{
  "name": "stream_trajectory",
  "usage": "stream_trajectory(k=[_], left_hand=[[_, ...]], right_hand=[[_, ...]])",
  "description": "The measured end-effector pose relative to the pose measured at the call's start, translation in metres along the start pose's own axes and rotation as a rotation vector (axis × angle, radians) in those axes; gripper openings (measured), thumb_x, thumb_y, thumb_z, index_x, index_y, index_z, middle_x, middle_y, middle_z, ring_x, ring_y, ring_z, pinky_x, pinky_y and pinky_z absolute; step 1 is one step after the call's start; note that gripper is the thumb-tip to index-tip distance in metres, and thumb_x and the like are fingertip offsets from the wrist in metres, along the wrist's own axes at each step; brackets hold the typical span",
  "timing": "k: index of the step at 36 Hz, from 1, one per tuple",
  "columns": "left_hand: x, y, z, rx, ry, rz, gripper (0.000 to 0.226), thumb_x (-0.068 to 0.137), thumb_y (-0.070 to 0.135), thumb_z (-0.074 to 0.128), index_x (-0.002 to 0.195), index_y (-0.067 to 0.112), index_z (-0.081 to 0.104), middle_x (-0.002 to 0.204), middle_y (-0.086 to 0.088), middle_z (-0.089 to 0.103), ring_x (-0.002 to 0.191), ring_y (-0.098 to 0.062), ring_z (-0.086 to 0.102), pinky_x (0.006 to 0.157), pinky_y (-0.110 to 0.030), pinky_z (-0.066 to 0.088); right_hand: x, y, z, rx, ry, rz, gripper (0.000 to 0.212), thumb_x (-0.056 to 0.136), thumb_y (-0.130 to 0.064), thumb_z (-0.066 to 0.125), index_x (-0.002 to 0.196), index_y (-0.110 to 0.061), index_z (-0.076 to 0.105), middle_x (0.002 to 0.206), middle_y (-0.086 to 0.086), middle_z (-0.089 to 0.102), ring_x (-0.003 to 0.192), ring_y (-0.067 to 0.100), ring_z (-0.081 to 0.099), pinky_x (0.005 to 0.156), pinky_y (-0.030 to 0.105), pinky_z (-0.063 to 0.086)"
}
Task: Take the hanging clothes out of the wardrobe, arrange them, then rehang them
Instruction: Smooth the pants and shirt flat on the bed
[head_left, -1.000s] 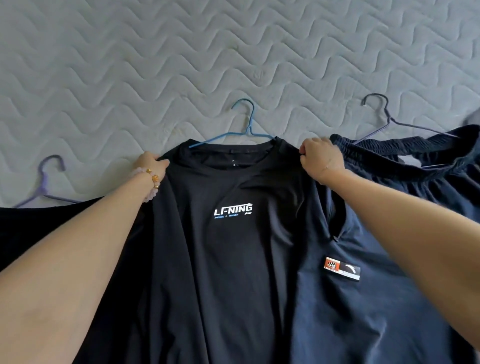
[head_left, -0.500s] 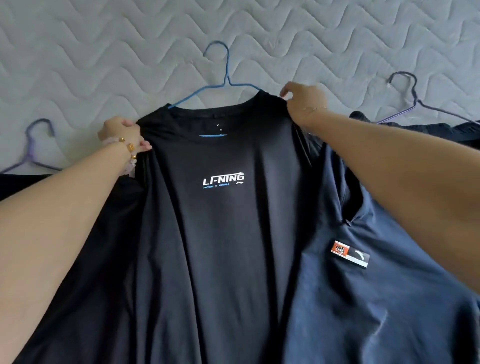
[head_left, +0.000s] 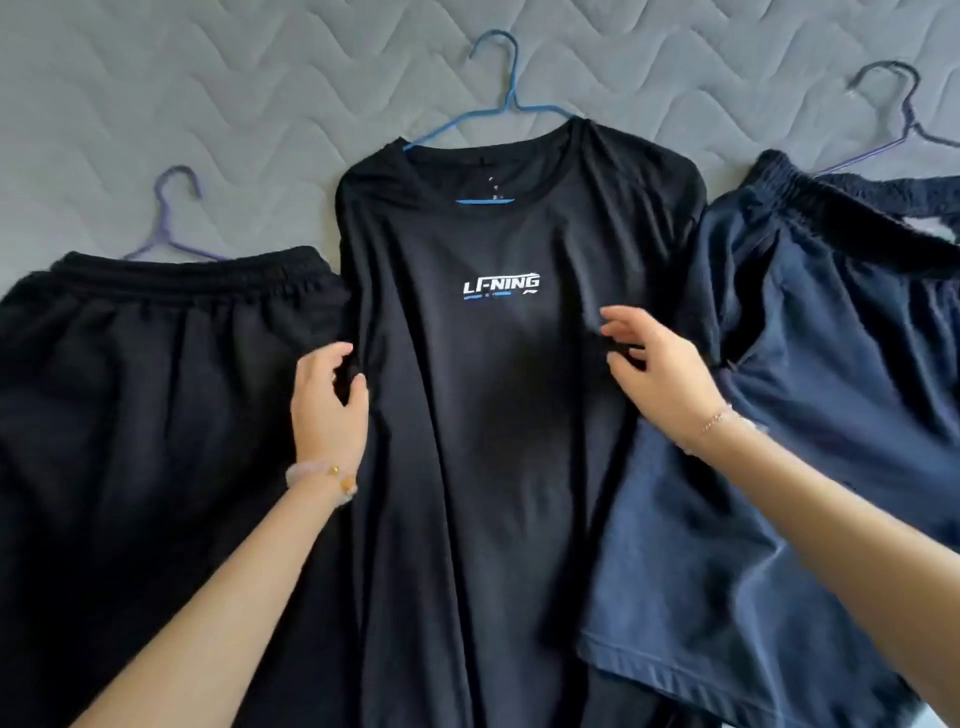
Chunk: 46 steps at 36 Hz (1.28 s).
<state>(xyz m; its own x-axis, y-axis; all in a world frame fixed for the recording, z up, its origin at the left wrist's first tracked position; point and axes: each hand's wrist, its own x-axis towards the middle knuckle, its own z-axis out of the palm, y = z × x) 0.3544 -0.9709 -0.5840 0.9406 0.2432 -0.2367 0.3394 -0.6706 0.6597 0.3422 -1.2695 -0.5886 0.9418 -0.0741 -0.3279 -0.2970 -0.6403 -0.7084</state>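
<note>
A black T-shirt (head_left: 483, 415) with a white LI-NING logo lies flat on the bed, with a blue hanger (head_left: 506, 98) through its neck. My left hand (head_left: 327, 405) pinches a fold of fabric at the shirt's left side, level with the chest. Over the shirt's right side my right hand (head_left: 660, 374) has its fingers spread, with nothing in it. Black shorts (head_left: 156, 415) on a purple hanger (head_left: 171, 228) lie to the left. Navy shorts (head_left: 810, 415) on a dark hanger (head_left: 904, 119) lie to the right, partly under the shirt's edge.
All three garments rest on a grey quilted mattress (head_left: 208, 78) with a wavy stitch pattern, and bare mattress shows above the hangers. The garments' lower ends run out of the bottom of the view.
Both hands have left the T-shirt's shoulders and come down to its sides at chest level. The right hand has let go and spread its fingers. The shirt now lies flatter.
</note>
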Motion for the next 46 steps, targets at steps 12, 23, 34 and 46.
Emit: stream_trajectory(k=[12,23,34,46], left_hand=[[-0.048,-0.021,-0.004,0.182,-0.059,-0.043,0.052,0.088,0.028,0.062,0.135,0.014,0.046,0.134,-0.004,0.045,0.124,-0.022,0.043,0.104,-0.037,0.039],[-0.076,-0.059,-0.050,-0.106,0.060,-0.160,0.013,0.090,0.020,0.058,0.103,0.016,0.062,0.104,0.000,0.059,0.097,-0.017,0.057,0.085,-0.031,0.050],[-0.016,-0.148,-0.202,0.302,0.148,-0.174,0.034,0.092,0.018,0.055,0.125,0.009,0.055,0.130,-0.012,0.052,0.119,-0.029,0.051,0.098,-0.040,0.044],[0.139,-0.222,-0.270,0.018,-0.050,-0.308,0.056,0.091,0.036,0.054,0.137,0.006,0.041,0.139,-0.013,0.048,0.124,-0.034,0.049,0.102,-0.040,0.039]], right_hand=[[-0.041,0.012,0.047,-0.481,-0.085,-0.128,0.065,0.082,-0.010,0.063,0.142,-0.004,0.036,0.151,0.017,0.031,0.141,0.034,0.028,0.113,0.040,0.026],[-0.041,-0.030,0.041,-0.403,-0.123,0.034,0.060,0.088,-0.014,0.052,0.144,-0.011,0.031,0.152,0.006,0.028,0.137,0.027,0.034,0.108,0.038,0.035],[-0.028,-0.172,0.109,-0.349,-0.218,-0.191,0.050,0.092,-0.019,0.050,0.141,-0.019,0.038,0.143,0.000,0.043,0.118,0.024,0.051,0.095,0.032,0.040],[0.056,-0.239,0.200,-0.453,-0.064,0.069,0.057,0.095,-0.018,0.044,0.147,-0.007,0.023,0.155,0.005,0.021,0.133,0.030,0.039,0.099,0.040,0.042]])
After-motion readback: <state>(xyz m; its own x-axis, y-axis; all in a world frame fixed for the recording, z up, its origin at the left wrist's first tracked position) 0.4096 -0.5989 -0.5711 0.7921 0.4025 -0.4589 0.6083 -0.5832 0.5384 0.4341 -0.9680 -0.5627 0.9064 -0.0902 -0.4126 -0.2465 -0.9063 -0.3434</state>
